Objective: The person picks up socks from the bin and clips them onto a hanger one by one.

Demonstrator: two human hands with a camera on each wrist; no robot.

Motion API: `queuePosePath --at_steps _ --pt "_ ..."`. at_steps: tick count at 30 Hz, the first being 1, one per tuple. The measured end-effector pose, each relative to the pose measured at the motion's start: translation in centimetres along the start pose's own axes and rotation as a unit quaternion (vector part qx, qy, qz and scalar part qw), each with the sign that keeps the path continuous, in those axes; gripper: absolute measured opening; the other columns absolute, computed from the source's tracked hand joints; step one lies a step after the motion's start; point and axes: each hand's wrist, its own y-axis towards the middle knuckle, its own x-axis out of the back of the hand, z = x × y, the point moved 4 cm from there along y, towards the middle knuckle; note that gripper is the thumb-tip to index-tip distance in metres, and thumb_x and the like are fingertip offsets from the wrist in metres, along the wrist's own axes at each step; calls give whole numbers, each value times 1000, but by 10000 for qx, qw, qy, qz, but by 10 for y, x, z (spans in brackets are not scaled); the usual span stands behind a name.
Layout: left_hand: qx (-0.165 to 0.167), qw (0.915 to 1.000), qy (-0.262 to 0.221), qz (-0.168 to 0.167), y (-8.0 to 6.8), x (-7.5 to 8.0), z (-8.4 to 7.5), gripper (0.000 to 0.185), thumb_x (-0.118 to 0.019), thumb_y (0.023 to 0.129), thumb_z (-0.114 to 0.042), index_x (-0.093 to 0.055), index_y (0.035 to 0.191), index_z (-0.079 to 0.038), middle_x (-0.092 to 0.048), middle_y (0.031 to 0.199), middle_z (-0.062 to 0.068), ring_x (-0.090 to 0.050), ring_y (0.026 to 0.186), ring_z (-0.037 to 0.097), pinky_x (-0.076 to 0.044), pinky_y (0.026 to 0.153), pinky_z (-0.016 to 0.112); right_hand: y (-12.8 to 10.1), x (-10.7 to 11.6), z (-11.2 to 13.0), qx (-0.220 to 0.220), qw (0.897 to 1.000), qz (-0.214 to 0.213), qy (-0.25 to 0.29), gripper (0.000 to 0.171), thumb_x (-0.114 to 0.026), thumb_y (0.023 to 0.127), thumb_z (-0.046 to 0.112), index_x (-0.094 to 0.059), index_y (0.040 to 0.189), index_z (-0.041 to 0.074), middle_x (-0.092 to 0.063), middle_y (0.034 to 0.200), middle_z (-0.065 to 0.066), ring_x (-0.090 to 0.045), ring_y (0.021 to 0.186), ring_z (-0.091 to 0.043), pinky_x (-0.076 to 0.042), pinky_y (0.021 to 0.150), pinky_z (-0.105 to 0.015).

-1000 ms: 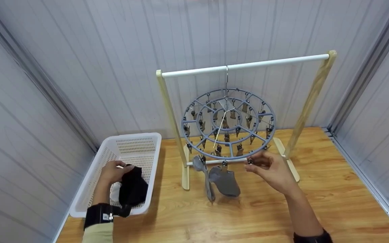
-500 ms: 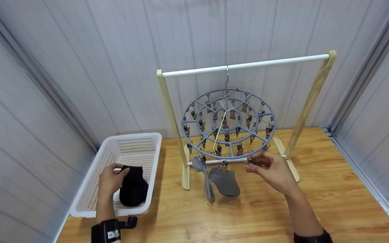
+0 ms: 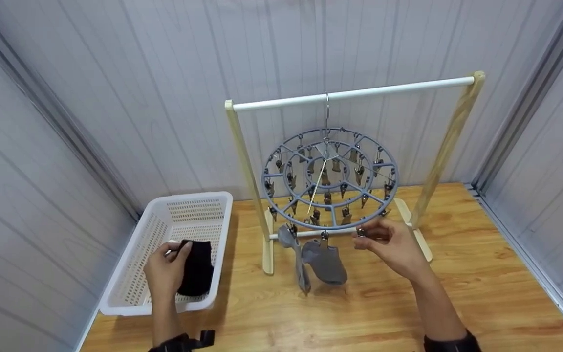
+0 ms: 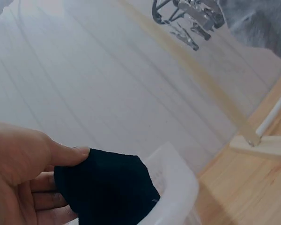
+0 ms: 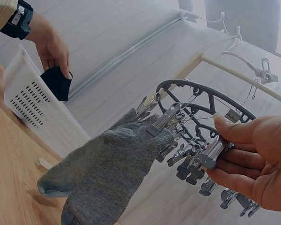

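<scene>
A black sock (image 3: 197, 269) hangs from my left hand (image 3: 164, 271), pinched at its top edge between thumb and fingers, over the white basket (image 3: 227, 230). In the left wrist view the thumb lies on the sock's upper corner. My right hand (image 3: 394, 249) pinches a metal clip (image 5: 210, 153) at the front right of the round grey clip hanger (image 3: 333, 215). Nothing shows between that clip's jaws. Left of this hand, a grey sock (image 3: 329, 265) hangs from one clip, and a second grey sock (image 3: 301, 266) hangs beside it.
The hanger is hooked on the white rail (image 3: 399, 89) of a wooden stand (image 3: 450, 142). Several other clips dangle beneath its rings. The stand and basket rest on a wooden table (image 3: 281, 318), with pale panel walls (image 3: 174, 98) behind and at both sides.
My left hand and forearm have shifted to the right, drawing the black sock slightly right so it hangs straighter. My right hand stays on the clip.
</scene>
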Motion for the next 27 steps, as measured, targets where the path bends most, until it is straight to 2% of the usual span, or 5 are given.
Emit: queuePosePath --at_steps 7,12,15,21,27 --pt "-20 9987 -361 -371 -16 4 -7 27 -81 96 -23 -76 105 2 -79 98 21 -78 88 22 -50 63 9 2 2 1 3 9999 45 -96 30 -79 95 4 -65 116 -13 -73 110 -32 -78 91 -27 -63 84 -39" --pt "23 9972 -565 -482 -24 3 -6 26 -80 97 -23 -76 106 2 -79 98 21 -72 79 0 -51 65 10 3 4 1 -60 9998 53 -162 28 -80 95 6 -67 115 -10 -76 107 -24 -78 90 -26 -64 83 -38" --pt "64 9971 -566 -513 -29 3 -5 26 -79 98 -22 -76 107 1 -79 98 20 -71 76 -1 -52 63 11 3 6 0 -79 9998 92 -142 28 -79 96 6 -66 115 -10 -75 108 -27 -78 91 -26 -63 84 -40" --pt "63 9970 -611 -472 -34 2 -7 27 -78 99 -22 -76 110 2 -78 102 22 -75 84 9 -53 65 11 2 7 -2 -2 9998 154 -92 28 -78 96 4 -65 115 -11 -72 112 -34 -78 92 -25 -63 85 -41" --pt "149 9953 -841 -446 -37 6 -7 31 -79 98 -23 -74 112 3 -77 106 24 -67 80 -10 -52 66 10 1 5 -2 150 9997 189 -92 27 -78 96 4 -66 114 -11 -74 108 -29 -78 91 -25 -63 84 -40"
